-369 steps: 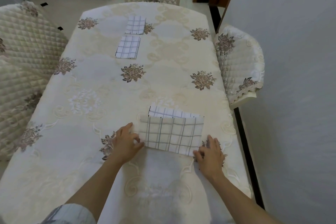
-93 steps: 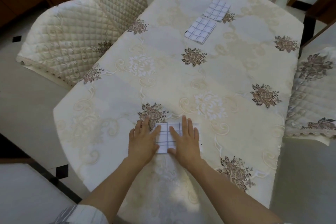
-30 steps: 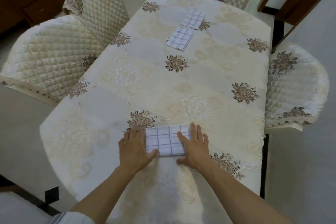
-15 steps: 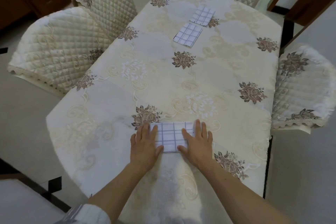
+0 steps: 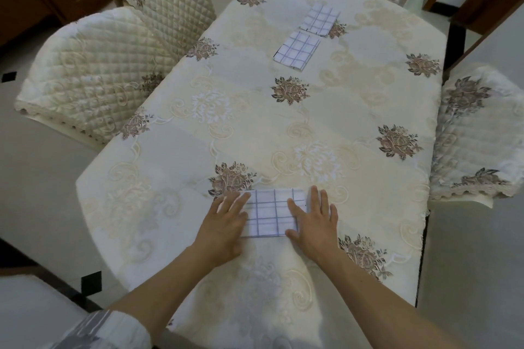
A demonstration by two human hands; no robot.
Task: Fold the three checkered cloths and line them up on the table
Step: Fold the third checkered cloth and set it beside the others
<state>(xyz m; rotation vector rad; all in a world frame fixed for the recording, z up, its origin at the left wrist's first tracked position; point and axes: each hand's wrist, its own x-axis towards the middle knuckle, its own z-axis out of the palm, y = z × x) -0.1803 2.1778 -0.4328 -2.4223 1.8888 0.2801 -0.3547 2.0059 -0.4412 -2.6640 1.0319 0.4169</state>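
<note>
- Your left hand [image 5: 224,224] and right hand [image 5: 313,221] lie flat, fingers straight, pressing the near folded cloth [image 5: 270,214] at the table's [image 5: 368,110] front edge.
- Two folded cloths [image 5: 297,49] sit far across, just beside each other.

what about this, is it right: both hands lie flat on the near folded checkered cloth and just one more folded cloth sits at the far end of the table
Not one but two: the head view shows a farthest cloth and a middle cloth, both folded, at the far end of the table. The rest holds: the left hand and right hand lie flat on the near cloth.
</note>
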